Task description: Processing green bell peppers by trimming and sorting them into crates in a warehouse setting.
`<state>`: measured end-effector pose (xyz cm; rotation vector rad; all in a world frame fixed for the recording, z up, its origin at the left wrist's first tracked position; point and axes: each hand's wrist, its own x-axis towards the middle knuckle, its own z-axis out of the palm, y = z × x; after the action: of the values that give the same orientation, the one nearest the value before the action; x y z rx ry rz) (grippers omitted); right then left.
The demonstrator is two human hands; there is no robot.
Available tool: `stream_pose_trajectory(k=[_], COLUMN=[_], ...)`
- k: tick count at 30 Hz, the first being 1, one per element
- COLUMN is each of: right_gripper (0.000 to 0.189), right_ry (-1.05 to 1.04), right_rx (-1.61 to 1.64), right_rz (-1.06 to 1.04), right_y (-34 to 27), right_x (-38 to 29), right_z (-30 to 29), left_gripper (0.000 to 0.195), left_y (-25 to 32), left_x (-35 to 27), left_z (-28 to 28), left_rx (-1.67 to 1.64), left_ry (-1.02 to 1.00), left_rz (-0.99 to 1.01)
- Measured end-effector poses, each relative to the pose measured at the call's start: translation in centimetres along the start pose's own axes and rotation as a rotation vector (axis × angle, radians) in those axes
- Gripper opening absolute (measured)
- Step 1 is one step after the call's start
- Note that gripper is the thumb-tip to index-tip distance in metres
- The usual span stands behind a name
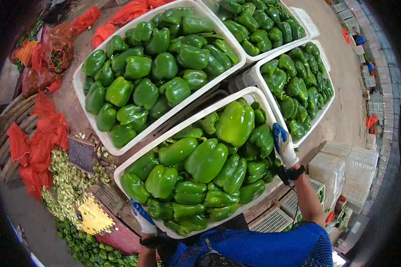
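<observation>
A white plastic crate (190,124) heaped with green bell peppers (206,160) is tilted in front of my body. My left hand (143,218), in a white glove with blue coating, grips its near left end. At the opposite end, my right hand (284,145) in a matching glove holds the rim, its fingertips close to a neighbouring crate. Both wrists wear black bands. Beyond lies a second white crate (173,111) full of green peppers (147,93), with a dark gap between the two. The undersides of the crates are hidden.
More pepper-filled crates (258,65) stand at the upper right. Stacked white crates (327,170) rise on the right, with perforated crates (270,222) below. Red mesh sacks (46,133) lie left, near pale vegetable pieces (67,177) and loose peppers (90,248) on the floor.
</observation>
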<state>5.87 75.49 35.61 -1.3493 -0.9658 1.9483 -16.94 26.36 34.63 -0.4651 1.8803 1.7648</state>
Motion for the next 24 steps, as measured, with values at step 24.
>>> stream_pose_trajectory(k=[24], right_gripper=[0.033], right_ry=[-0.013], right_rx=[-1.017], right_rz=[-0.320], right_y=[-2.9], right_x=[5.1], right_z=[2.0], left_gripper=[0.030], left_y=[-1.0], left_x=[1.4], left_z=[1.7], left_rx=[0.045], left_ry=[0.038], left_rz=[0.056])
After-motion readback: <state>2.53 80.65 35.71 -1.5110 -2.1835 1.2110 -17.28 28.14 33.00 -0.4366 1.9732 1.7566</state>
